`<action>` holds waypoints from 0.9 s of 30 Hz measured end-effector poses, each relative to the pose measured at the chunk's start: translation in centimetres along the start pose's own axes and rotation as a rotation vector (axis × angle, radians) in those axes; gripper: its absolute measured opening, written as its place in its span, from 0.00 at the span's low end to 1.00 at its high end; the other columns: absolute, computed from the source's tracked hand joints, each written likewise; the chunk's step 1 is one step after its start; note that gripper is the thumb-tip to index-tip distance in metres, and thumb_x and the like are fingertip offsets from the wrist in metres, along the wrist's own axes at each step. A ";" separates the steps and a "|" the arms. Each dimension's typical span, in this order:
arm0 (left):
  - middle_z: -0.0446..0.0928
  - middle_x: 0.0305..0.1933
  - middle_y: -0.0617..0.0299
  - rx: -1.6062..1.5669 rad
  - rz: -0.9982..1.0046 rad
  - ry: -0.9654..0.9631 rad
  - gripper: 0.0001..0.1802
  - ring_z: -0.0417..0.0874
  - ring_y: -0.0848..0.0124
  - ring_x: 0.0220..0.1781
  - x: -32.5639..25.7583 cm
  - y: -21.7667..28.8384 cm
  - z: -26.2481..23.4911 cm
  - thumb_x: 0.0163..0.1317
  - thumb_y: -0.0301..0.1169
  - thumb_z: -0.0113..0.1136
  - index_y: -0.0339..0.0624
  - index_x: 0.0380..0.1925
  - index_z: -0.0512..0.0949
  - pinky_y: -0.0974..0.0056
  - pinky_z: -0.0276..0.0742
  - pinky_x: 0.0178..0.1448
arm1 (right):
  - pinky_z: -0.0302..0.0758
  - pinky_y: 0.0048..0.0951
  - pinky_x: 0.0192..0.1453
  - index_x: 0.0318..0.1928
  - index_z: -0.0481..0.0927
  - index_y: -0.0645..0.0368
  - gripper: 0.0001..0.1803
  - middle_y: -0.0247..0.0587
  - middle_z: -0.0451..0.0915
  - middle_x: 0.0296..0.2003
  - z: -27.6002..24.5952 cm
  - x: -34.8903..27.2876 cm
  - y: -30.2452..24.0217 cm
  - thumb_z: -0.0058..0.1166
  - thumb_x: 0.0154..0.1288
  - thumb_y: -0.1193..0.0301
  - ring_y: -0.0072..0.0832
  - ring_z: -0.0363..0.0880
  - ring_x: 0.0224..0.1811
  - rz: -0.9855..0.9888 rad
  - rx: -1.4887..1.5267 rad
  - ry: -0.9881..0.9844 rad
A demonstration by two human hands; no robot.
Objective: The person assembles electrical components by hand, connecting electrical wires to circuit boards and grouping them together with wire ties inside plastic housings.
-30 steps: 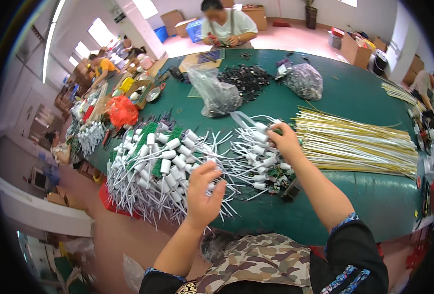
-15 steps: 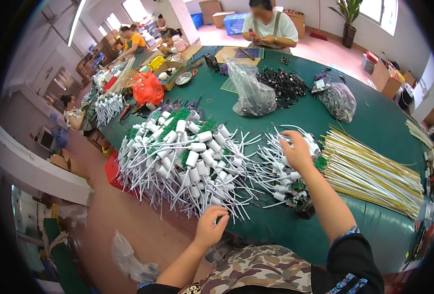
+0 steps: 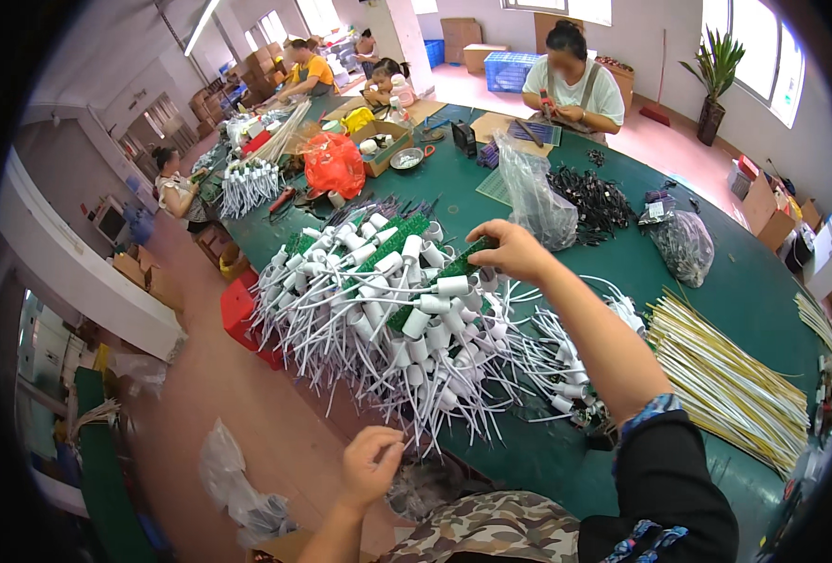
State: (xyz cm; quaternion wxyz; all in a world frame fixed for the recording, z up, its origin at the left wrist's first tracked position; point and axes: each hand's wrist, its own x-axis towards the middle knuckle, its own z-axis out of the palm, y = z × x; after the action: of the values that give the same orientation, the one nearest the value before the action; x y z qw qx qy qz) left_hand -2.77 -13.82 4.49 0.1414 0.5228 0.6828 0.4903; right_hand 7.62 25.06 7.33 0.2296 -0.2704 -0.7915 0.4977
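Note:
My right hand (image 3: 514, 251) reaches over the big heap and pinches the end of a green circuit board strip (image 3: 469, 256) at the heap's right side. White cylindrical lamp sockets (image 3: 416, 324) with short white wires are piled there, mixed with more green boards. Wire ends hang past the table's near edge. Below them my left hand (image 3: 371, 464) is held off the heap, its fingers curled in toward the thumb with nothing visible in them. Under my right forearm lies a smaller cluster of white sockets and wires (image 3: 566, 375), partly hidden by the arm.
Right of my forearm lies a bundle of white and yellow strips (image 3: 725, 375). Clear plastic bags (image 3: 538, 202) and a pile of black parts (image 3: 589, 202) lie farther back. A red bag (image 3: 334, 162) stands at back left. A co-worker (image 3: 575, 89) sits across the green table (image 3: 622, 281).
My right hand has moved left from the smaller cluster to the big heap and now grips a green board. My left hand has drawn slightly down and left. The view has shifted.

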 end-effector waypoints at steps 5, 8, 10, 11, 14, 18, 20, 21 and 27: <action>0.80 0.43 0.48 0.027 0.351 0.184 0.08 0.81 0.62 0.39 3.3 6.0 -4.7 0.55 0.22 0.62 0.36 0.36 0.77 0.64 0.77 0.42 | 0.77 0.35 0.37 0.41 0.81 0.50 0.17 0.39 0.76 0.35 -2.0 -12.0 -12.1 0.69 0.47 0.75 0.40 0.79 0.37 -0.785 -0.327 0.088; 0.78 0.48 0.44 -0.110 0.640 0.217 0.14 0.81 0.58 0.44 6.1 10.0 -5.6 0.56 0.25 0.64 0.35 0.42 0.76 0.61 0.77 0.47 | 0.77 0.36 0.37 0.42 0.80 0.51 0.18 0.38 0.76 0.35 -1.0 -17.5 -14.2 0.69 0.48 0.74 0.39 0.79 0.35 -0.802 -0.357 0.168; 0.77 0.49 0.46 0.139 0.701 -0.047 0.21 0.80 0.57 0.49 9.1 12.8 -4.4 0.57 0.30 0.65 0.35 0.49 0.75 0.61 0.75 0.52 | 0.77 0.35 0.36 0.43 0.80 0.53 0.17 0.39 0.76 0.34 0.1 -19.4 -12.5 0.68 0.51 0.73 0.39 0.79 0.34 -0.642 -0.270 0.180; 0.77 0.49 0.47 0.129 0.605 -0.242 0.23 0.80 0.57 0.49 10.2 13.0 -2.7 0.57 0.32 0.66 0.36 0.52 0.74 0.62 0.75 0.53 | 0.76 0.34 0.35 0.42 0.79 0.54 0.16 0.40 0.75 0.33 0.9 -20.2 -11.4 0.68 0.53 0.72 0.39 0.79 0.34 -0.566 -0.189 0.203; 0.79 0.47 0.52 -0.033 0.178 -0.662 0.20 0.81 0.60 0.46 10.6 10.5 2.9 0.61 0.35 0.63 0.37 0.50 0.76 0.64 0.75 0.51 | 0.76 0.26 0.32 0.45 0.79 0.56 0.13 0.34 0.76 0.32 4.5 -22.7 -8.0 0.64 0.59 0.74 0.24 0.79 0.27 -0.214 0.143 0.284; 0.81 0.36 0.55 -0.046 0.055 -0.821 0.12 0.81 0.68 0.38 9.6 4.9 8.6 0.68 0.32 0.56 0.36 0.44 0.80 0.64 0.75 0.45 | 0.75 0.21 0.33 0.49 0.80 0.60 0.13 0.31 0.79 0.30 7.5 -25.9 -1.6 0.60 0.64 0.73 0.14 0.76 0.29 0.273 0.596 0.205; 0.81 0.34 0.55 0.004 0.144 -0.836 0.11 0.81 0.65 0.35 8.6 3.5 10.7 0.68 0.33 0.56 0.37 0.43 0.80 0.63 0.75 0.42 | 0.78 0.26 0.40 0.51 0.79 0.63 0.15 0.37 0.83 0.35 7.3 -27.5 0.8 0.58 0.65 0.73 0.24 0.82 0.34 0.243 0.384 0.192; 0.81 0.34 0.55 0.000 0.155 -0.856 0.11 0.81 0.65 0.35 8.4 2.8 11.8 0.68 0.33 0.56 0.37 0.43 0.80 0.63 0.75 0.42 | 0.78 0.26 0.40 0.51 0.79 0.63 0.15 0.37 0.83 0.35 7.1 -27.9 1.1 0.58 0.65 0.73 0.24 0.82 0.34 0.251 0.386 0.214; 0.80 0.33 0.47 0.257 0.199 -0.665 0.12 0.81 0.48 0.38 6.8 2.5 17.2 0.66 0.37 0.54 0.40 0.35 0.81 0.52 0.75 0.40 | 0.76 0.46 0.47 0.46 0.78 0.60 0.13 0.53 0.81 0.38 8.7 -29.1 4.0 0.52 0.63 0.69 0.50 0.79 0.43 0.075 -0.320 0.569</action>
State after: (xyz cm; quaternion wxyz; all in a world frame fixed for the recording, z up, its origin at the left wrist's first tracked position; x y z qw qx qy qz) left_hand 8.00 0.89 0.47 0.2404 0.7310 0.6014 0.2150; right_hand 24.66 1.65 -2.55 0.3777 -0.4600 -0.7533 0.2798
